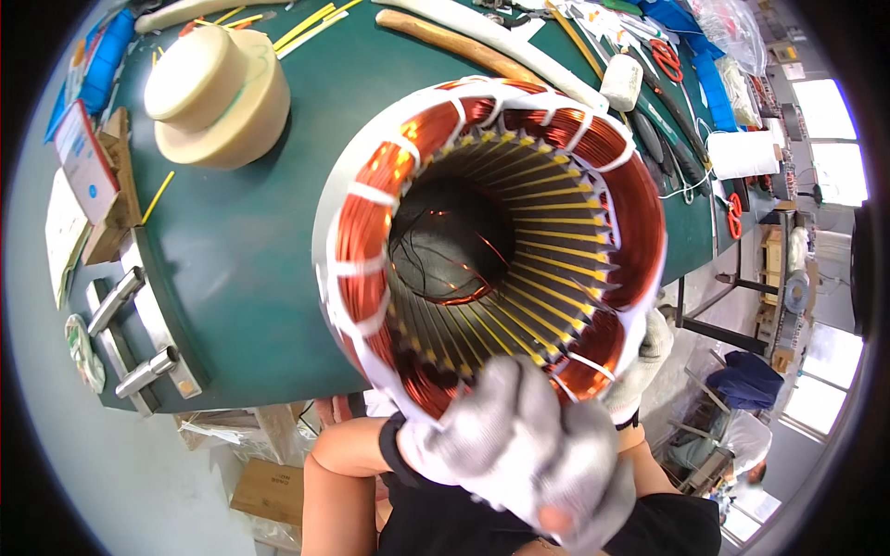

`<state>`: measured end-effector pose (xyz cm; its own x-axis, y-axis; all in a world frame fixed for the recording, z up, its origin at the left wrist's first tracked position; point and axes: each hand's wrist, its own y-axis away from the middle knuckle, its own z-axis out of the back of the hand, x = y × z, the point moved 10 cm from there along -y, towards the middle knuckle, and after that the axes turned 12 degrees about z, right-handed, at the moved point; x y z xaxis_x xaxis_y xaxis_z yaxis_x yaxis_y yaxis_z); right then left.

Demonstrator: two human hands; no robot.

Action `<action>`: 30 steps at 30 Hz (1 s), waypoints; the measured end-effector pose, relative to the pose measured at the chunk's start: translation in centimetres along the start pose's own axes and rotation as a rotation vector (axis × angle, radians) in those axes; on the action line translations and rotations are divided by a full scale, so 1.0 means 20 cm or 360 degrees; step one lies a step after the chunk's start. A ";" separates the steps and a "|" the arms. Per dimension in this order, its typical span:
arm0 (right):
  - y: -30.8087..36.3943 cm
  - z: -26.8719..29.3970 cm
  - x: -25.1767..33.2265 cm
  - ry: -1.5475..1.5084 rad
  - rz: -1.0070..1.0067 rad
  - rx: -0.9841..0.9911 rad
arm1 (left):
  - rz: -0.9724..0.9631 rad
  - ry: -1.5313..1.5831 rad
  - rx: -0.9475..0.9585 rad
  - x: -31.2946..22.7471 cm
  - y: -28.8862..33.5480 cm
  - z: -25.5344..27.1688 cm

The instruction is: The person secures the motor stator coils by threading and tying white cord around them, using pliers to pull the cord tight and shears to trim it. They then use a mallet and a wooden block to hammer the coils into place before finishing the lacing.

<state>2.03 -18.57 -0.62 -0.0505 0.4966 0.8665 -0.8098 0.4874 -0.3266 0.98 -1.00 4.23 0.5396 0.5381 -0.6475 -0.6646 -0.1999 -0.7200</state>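
Two hands: both in white knit gloves, at the near rim of the motor stator [491, 241].
Left hand [519, 445]: fingers curled over the stator's lower edge, clamped on it.
Right hand [644, 366]: mostly hidden behind the stator's lower right side, pressed to its outer wall; how its fingers close cannot be told.
Stator, place: held up just above the hands, in front of the green surface [250, 259].
Stator, axis: its long axis runs away from the hands, the open bore facing the camera; copper windings [371, 222] ring the mouth, tied with white lacing, yellow slot strips line the bore.
Labels: a flat red and white card [83, 157] far left of the hands, at the surface's edge; white paper sheets [63, 232] just below it.
Other things: a cream round block [218, 93] up and left of the hands; a wooden handle [454, 42] and a white roll [742, 153] beyond the stator; red scissors [663, 57] far up right.
In the way: the stator hides the surface's middle and most of the right hand.
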 end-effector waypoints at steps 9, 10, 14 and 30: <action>-0.04 -0.21 0.22 -0.0262 0.0086 0.0309 | -0.0684 -0.0176 0.1528 0.01 -0.52 -0.28; -0.02 -0.24 0.18 -0.0519 -0.0056 0.0279 | -0.0734 -0.0165 0.1696 0.03 -0.52 -0.31; 0.10 -0.40 0.08 -0.1866 -0.0526 0.0408 | -0.0865 -0.0566 0.1567 0.03 -0.53 -0.31; -0.08 -0.05 0.56 -0.0189 0.1446 0.0260 | -0.0906 -0.0411 0.0901 0.01 -0.43 -0.16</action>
<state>3.24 -13.06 9.28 -0.7576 0.5570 0.3402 -0.5020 -0.1642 -0.8491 8.49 -1.82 9.54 0.7814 0.6165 -0.0970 -0.5230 0.5622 -0.6406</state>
